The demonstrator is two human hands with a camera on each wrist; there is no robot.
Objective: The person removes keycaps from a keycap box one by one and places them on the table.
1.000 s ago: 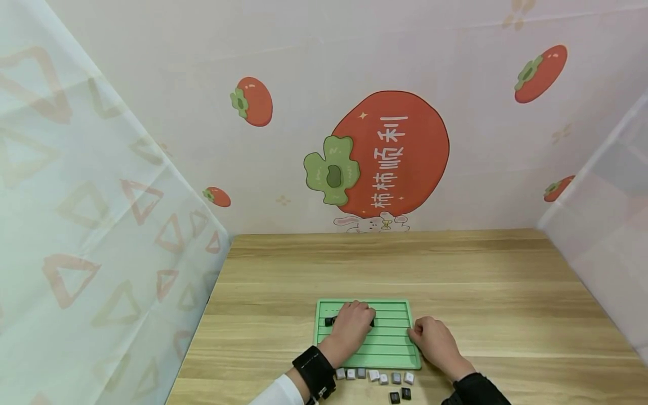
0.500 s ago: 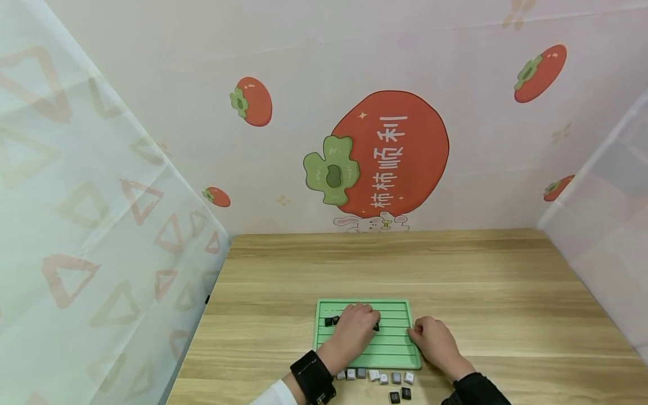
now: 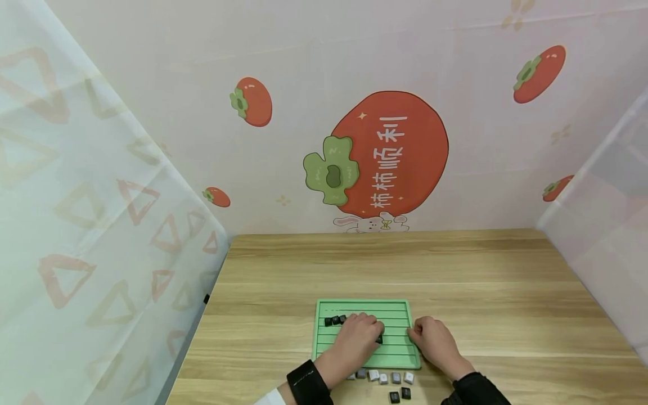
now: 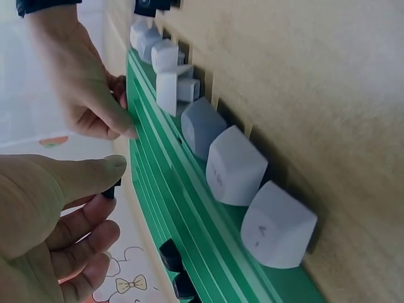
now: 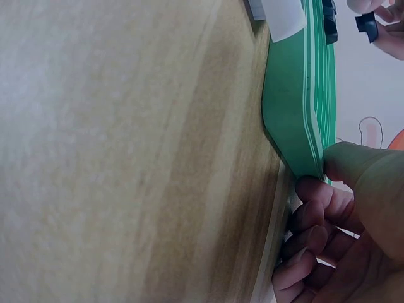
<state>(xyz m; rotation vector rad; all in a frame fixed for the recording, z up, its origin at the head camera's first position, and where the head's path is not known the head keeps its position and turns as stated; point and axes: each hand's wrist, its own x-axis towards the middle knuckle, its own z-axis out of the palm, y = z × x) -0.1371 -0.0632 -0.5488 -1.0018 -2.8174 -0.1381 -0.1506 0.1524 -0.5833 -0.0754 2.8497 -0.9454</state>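
My left hand (image 3: 354, 340) is over the green ridged tray (image 3: 395, 361), pinching a black keycap (image 4: 112, 190) between thumb and index finger. The keycap is just above the ridges, and the other fingers are loosely curled. Behind that hand, a short row of black keycaps (image 3: 335, 320) sits in an upper groove; the hand covers part of the tray. My right hand (image 3: 437, 344) grips the tray's right edge, with its thumb (image 5: 347, 161) on the rim and the curled fingers against the outer side.
Several white and grey keycaps (image 3: 373, 375) lie in a line along the tray's near edge. Two black keycaps (image 3: 395, 397) lie nearer to me on the wooden table (image 3: 283, 270). A printed cloth (image 3: 283, 169) hangs behind the table, with more cloth at both sides.
My left hand has moved toward me and slightly right with the pinched black keycap, uncovering more of the black row. The right hand stays on the tray's edge.
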